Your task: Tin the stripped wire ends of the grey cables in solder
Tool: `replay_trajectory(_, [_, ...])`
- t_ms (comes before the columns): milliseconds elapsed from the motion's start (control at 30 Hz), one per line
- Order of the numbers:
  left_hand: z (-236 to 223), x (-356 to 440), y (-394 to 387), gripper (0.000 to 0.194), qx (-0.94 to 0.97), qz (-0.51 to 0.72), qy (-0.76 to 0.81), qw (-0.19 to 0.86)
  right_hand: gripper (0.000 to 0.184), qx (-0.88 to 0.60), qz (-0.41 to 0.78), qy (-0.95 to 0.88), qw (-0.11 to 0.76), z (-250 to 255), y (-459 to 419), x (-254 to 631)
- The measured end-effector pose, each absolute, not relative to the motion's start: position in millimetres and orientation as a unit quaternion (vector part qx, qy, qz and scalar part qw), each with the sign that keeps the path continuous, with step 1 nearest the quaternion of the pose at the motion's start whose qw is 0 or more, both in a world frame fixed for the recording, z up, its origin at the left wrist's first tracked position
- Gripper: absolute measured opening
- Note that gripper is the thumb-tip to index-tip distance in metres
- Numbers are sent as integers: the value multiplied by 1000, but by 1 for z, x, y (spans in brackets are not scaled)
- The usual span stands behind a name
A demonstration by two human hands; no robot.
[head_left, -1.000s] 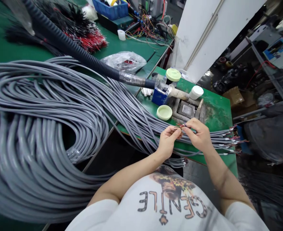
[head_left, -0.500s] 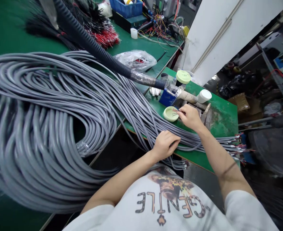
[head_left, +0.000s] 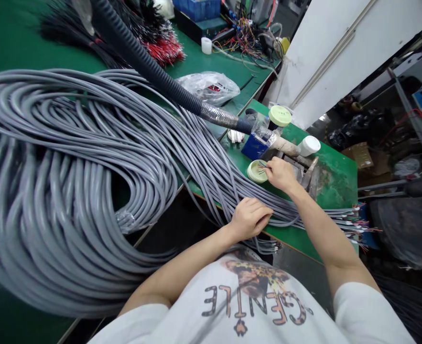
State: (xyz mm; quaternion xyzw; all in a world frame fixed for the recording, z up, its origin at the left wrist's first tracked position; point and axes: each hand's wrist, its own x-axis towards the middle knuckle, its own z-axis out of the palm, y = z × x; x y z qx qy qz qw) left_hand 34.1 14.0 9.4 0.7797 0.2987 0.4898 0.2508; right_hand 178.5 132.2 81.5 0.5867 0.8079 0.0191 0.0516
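My right hand (head_left: 281, 174) pinches thin wires (head_left: 263, 166) whose loose ends reach over a small pale-green dish (head_left: 256, 172). My left hand (head_left: 251, 219) is closed, knuckles up, against the near side of a bundle of grey cables (head_left: 211, 165). What its fingers hold is hidden beneath it. The bundle runs under both hands from a large coil (head_left: 67, 200) on the left to stripped ends with coloured wires (head_left: 357, 222) on the right.
A ribbed extraction hose (head_left: 142, 62) crosses above the cables toward a blue box (head_left: 255, 145). Behind the dish stand a green-lidded jar (head_left: 280, 115) and a white tub (head_left: 308, 145). A plastic bag (head_left: 211, 88) lies farther back. The green bench (head_left: 336, 167) ends at the right.
The view has shifted slightly, moving the scene a little. My right hand keeps the wires at the dish, their tips slightly lower over it. My left hand stays almost where it was.
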Motion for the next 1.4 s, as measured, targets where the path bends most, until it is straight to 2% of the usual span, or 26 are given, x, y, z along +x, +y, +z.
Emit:
replay_trajectory(233, [9, 33, 14, 15, 776, 491, 303, 255, 30, 635, 53, 771, 0, 113, 121, 224])
replay_trajectory(533, [8, 33, 13, 13, 775, 494, 304, 251, 33, 762, 62, 636, 105, 85, 128, 293])
replay_trajectory(1033, [7, 33, 13, 13, 778, 489, 302, 253, 33, 779, 60, 614, 108, 69, 136, 296])
replay_trajectory(1133, [7, 33, 13, 12, 781, 486, 302, 250, 31, 761, 58, 641, 79, 85, 127, 292])
replay_trajectory(1300, [8, 33, 13, 12, 787, 482, 303, 237, 30, 674, 25, 737, -38, 115, 115, 256])
replay_trajectory(1400, [9, 33, 14, 11, 788, 486, 302, 228, 29, 640, 10, 768, -38, 118, 117, 224])
